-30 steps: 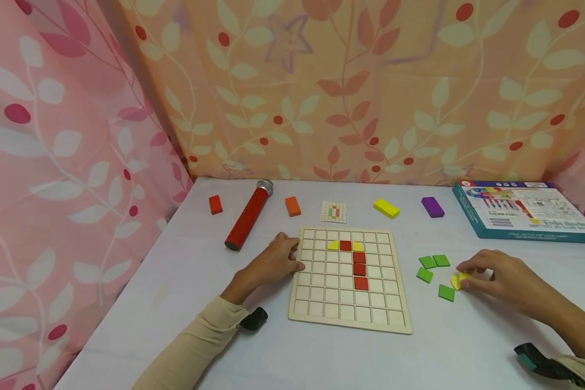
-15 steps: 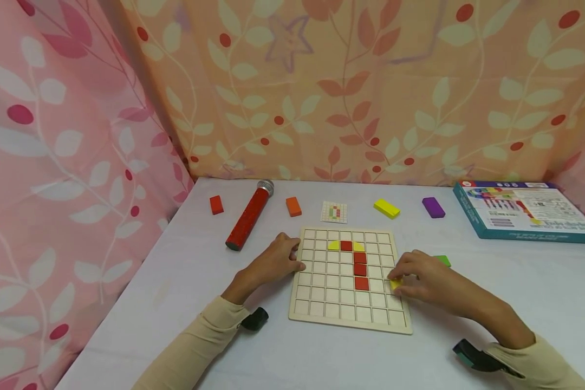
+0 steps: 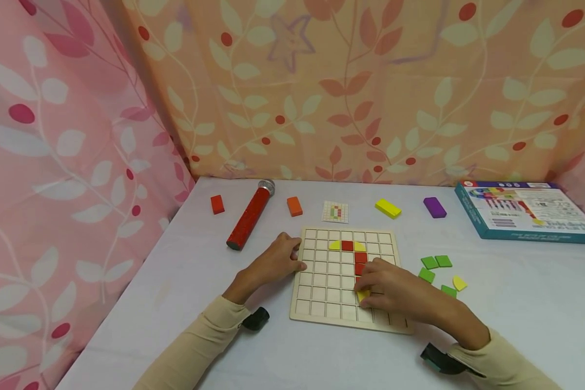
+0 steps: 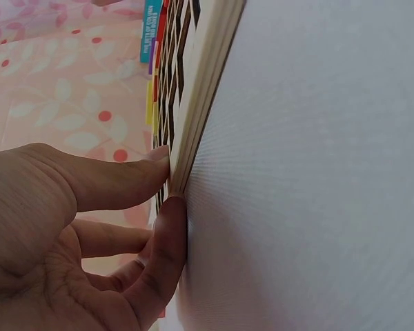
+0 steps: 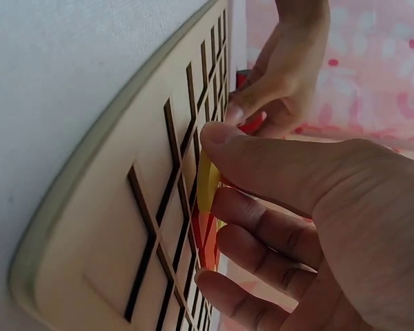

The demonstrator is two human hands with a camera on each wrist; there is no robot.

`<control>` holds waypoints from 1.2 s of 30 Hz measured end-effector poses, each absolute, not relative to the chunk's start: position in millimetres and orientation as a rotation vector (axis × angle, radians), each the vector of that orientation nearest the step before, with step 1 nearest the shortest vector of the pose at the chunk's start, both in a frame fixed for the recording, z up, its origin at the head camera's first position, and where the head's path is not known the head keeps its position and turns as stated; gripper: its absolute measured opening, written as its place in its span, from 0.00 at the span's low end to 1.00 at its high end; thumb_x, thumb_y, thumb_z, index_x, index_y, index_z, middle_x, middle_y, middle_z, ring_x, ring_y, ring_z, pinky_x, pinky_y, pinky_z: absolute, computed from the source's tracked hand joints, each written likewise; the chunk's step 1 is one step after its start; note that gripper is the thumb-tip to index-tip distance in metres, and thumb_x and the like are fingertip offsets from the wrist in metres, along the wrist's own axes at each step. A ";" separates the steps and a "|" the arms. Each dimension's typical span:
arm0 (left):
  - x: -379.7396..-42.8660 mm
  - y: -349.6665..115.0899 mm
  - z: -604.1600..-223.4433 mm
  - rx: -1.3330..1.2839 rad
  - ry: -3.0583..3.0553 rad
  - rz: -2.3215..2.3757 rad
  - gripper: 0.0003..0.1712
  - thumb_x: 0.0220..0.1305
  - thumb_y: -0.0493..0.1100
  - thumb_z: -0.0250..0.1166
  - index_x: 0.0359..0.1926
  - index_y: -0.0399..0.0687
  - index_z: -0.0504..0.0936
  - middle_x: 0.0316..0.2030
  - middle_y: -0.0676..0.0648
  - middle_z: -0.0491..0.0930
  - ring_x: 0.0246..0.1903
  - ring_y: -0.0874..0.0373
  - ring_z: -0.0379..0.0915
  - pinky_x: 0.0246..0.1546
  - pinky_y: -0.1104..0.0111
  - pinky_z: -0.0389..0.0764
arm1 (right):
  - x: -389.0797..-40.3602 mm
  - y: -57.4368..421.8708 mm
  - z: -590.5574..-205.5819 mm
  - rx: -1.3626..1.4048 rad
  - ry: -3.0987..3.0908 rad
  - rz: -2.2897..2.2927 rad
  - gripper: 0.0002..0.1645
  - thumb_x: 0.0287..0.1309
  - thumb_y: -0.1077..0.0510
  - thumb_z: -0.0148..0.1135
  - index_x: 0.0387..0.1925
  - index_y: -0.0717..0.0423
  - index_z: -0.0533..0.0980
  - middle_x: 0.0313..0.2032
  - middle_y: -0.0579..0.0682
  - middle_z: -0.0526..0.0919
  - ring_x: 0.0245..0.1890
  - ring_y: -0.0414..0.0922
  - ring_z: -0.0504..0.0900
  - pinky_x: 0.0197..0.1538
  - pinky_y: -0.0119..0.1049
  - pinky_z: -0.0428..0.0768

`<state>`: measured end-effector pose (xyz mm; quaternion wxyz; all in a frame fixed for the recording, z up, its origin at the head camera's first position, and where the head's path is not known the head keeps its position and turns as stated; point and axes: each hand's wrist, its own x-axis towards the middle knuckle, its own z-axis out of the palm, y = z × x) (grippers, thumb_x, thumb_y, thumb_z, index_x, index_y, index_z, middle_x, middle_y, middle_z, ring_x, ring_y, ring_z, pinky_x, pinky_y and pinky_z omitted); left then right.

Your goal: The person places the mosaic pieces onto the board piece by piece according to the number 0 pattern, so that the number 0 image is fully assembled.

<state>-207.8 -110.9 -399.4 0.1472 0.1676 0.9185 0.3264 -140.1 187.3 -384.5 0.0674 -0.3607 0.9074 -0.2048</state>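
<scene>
A square wooden grid board (image 3: 320, 310) lies on the white table, with red tiles (image 3: 347, 246) and two yellow quarter-round tiles (image 3: 335, 245) set in its upper cells. My left hand (image 3: 272, 261) pinches the board's left edge; in the left wrist view the thumb (image 4: 127, 185) lies on the gridded face and a finger against the rim. Over the lower middle cells, my right hand (image 3: 400, 290) pinches a yellow tile (image 5: 208, 181) between thumb and forefinger, just below the red column. My right fingers partly cover the lowest red tile.
Right of the board lie several green tiles (image 3: 426, 275) and one loose yellow tile (image 3: 460, 283). Along the back are a red microphone (image 3: 250, 216), a small pattern card (image 3: 335, 212), red, orange (image 3: 294, 206), yellow and purple (image 3: 435, 207) blocks, and a flat game box (image 3: 531, 211).
My right hand has picked up a yellow tile from beside the green tiles and carried it left over the board, leaving another yellow tile behind. My left hand stays at the edge.
</scene>
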 end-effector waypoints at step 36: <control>-206.1 -110.6 -396.1 0.490 2.649 0.944 0.39 0.67 0.39 0.76 0.73 0.30 0.71 0.45 0.43 0.70 0.44 0.54 0.69 0.43 0.65 0.72 | -173.2 288.3 -363.5 -0.462 2.817 -0.757 0.25 0.60 0.51 0.79 0.56 0.54 0.86 0.44 0.46 0.86 0.45 0.46 0.78 0.39 0.32 0.79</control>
